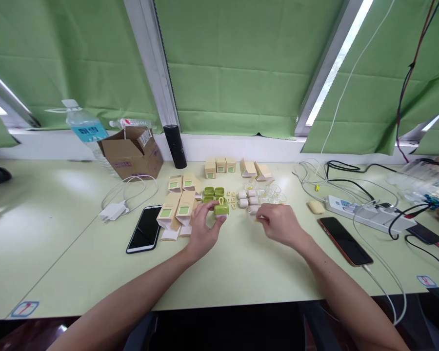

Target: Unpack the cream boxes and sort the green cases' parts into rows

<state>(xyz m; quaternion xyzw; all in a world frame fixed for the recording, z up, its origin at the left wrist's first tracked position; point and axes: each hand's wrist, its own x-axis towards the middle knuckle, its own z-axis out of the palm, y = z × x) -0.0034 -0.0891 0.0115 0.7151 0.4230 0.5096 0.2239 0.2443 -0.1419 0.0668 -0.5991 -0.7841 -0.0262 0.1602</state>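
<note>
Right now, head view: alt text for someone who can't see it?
A person's left hand holds a small looped green case above a pale table; the right hand is by clear plastic pieces and small white pieces, its grip unclear. Beige cartons sit left and behind; one smartphone lies left, another smartphone right.

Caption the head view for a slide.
Left hand holding a green case beside small cartons, right hand near white pieces.

the table (234, 282) is pale, with a seam (54, 261) at left. on it stand a carton (131, 158) and a black cylinder (174, 147). in the middle are boxes (170, 208), green cases (218, 191) and white pieces (243, 203). one phone (144, 229) lies at left; a second phone (346, 241) lies at right, near a power strip (366, 214).
</note>
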